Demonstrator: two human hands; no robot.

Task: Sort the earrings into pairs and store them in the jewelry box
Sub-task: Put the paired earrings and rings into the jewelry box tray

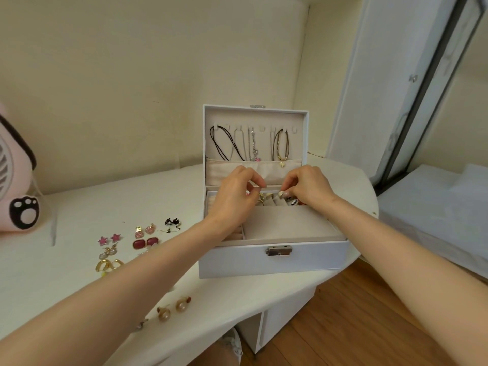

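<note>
soft, even daylight — no glare | faint shadows | wide-angle bending at edges | slightly soft focus throughout

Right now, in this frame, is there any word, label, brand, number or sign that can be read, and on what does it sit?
No readable text anywhere in this frame.
Pink object at the left edge: a black-and-white paw-print sign, no lettering.
Jewelry box: its metal latch may bear a mark, too small to read.
Loose earrings on the table: no legible marks.
</note>
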